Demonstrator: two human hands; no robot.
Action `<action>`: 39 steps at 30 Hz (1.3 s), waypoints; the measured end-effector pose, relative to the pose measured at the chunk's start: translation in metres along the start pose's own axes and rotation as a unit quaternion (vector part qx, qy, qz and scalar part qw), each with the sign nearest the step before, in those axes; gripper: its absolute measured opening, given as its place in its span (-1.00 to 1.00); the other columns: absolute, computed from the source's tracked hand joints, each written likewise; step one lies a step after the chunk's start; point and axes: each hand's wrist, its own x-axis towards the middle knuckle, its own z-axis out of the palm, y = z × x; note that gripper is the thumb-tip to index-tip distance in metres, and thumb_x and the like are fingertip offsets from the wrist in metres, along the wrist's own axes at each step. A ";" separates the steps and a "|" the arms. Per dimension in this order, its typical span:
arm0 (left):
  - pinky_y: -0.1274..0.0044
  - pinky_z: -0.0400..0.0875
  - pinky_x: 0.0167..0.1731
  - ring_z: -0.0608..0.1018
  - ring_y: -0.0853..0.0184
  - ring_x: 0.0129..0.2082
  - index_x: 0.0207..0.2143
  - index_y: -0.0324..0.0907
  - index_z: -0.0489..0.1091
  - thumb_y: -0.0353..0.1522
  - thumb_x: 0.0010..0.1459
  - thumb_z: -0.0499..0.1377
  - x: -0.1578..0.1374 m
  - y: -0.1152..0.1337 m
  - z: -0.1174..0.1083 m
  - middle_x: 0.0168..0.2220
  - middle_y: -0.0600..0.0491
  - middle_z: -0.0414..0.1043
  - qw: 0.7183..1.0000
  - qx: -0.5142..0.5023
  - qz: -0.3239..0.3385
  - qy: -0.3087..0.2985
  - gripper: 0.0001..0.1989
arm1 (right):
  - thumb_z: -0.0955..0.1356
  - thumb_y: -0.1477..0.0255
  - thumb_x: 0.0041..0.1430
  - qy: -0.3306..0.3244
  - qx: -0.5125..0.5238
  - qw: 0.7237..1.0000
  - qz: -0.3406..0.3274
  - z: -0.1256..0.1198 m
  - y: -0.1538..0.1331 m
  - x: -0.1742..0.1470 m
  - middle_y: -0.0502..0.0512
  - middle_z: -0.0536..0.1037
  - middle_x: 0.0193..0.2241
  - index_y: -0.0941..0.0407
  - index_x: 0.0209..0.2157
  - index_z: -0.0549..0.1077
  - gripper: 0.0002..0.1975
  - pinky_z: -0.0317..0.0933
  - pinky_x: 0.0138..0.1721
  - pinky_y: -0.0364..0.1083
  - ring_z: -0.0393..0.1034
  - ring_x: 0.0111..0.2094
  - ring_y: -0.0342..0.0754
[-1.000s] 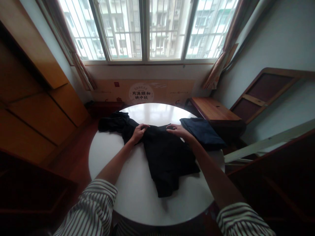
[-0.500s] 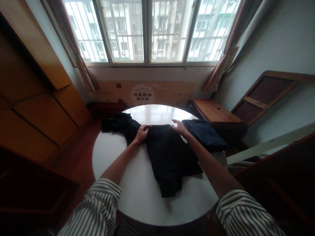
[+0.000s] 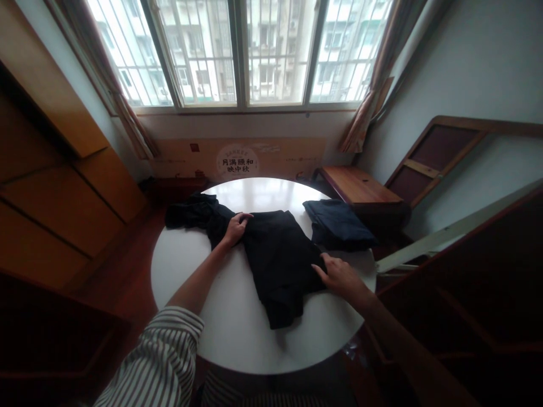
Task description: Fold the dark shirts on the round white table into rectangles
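A black garment (image 3: 275, 249) lies spread on the round white table, its lower end towards me. I cannot make out its exact kind. My left hand (image 3: 236, 227) is closed at its upper left edge, pinching the cloth. At the garment's right edge, my right hand (image 3: 339, 275) rests with thumb and forefinger apart, touching the cloth and not closed on it. The other fingertips of that hand are partly hidden.
On the white table (image 3: 229, 328), a heap of dark clothing (image 3: 193, 212) lies at the far left, against the garment. A folded dark blue garment (image 3: 339, 223) lies at the far right. Beyond it stands a low wooden table (image 3: 360, 185). Orange cabinets (image 3: 46, 209) line the left.
My right hand has moved from the garment's far right corner down its right edge towards me. The left hand keeps its hold. The whole view has shifted slightly.
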 end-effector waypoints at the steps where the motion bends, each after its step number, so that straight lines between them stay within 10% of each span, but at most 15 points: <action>1: 0.37 0.37 0.01 0.55 0.22 -0.17 -0.29 -0.16 0.58 -0.44 0.14 0.16 0.000 0.001 0.000 -0.26 -0.01 0.56 1.000 0.003 0.001 -0.001 -0.82 | 0.26 0.29 0.32 0.004 0.026 1.000 0.001 0.002 0.005 -0.002 0.31 0.60 -0.30 0.16 -0.16 0.43 -0.76 0.20 -0.32 -0.06 0.54 -0.26 0.17; 13: 0.37 0.37 0.04 0.53 0.25 -0.14 -0.25 -0.24 0.53 -0.52 0.17 0.09 -0.001 0.006 -0.002 -0.27 -0.01 0.53 0.996 0.092 0.009 -0.011 -0.79 | 0.20 0.13 0.23 0.033 0.240 0.968 -0.060 -0.003 0.047 -0.014 0.04 0.43 -0.60 0.05 -0.57 0.29 -0.62 0.12 -0.41 -0.10 0.34 -0.52 -0.06; 18: 0.31 0.26 0.15 0.42 0.16 0.06 -0.16 -0.21 0.49 -0.48 0.21 0.13 -0.021 0.052 0.007 -0.03 -0.10 0.40 0.961 0.249 0.120 -0.018 -0.81 | 0.26 0.16 0.20 0.011 0.186 0.982 -0.039 -0.004 0.035 -0.009 0.06 0.48 -0.56 0.07 -0.49 0.36 -0.69 0.09 -0.45 -0.12 0.38 -0.52 -0.05; 26: 0.51 0.38 -0.39 0.53 0.28 -0.42 -0.32 -0.19 0.36 -0.03 0.31 0.05 -0.136 0.144 0.002 -0.35 0.01 0.45 0.819 0.436 0.136 -0.348 -0.60 | 0.29 0.26 0.26 0.067 0.235 0.956 -0.163 -0.036 -0.032 0.061 0.02 0.46 -0.56 0.12 -0.46 0.44 -0.71 0.08 -0.45 -0.14 0.32 -0.53 -0.11; 31: 0.48 0.41 -0.40 0.58 0.21 -0.36 -0.21 -0.21 0.33 -0.08 0.34 0.01 -0.181 0.142 -0.008 -0.25 -0.05 0.48 0.799 0.488 0.078 -0.343 -0.64 | 0.32 0.30 0.27 0.020 0.202 0.943 -0.264 -0.026 -0.102 0.132 0.12 0.56 -0.40 0.17 -0.37 0.51 -0.75 0.17 -0.35 -0.16 0.41 -0.38 -0.08; 39: 0.47 0.45 -0.47 0.61 0.18 -0.40 -0.18 -0.26 0.34 -0.39 0.33 0.01 -0.187 0.141 0.006 -0.32 -0.07 0.53 0.750 0.534 0.074 -0.383 -0.84 | 0.30 0.10 0.29 -0.053 0.043 0.983 -0.170 0.010 -0.171 0.185 0.44 0.46 0.06 0.26 0.13 0.35 -0.43 0.25 -0.01 0.02 0.39 0.05 0.21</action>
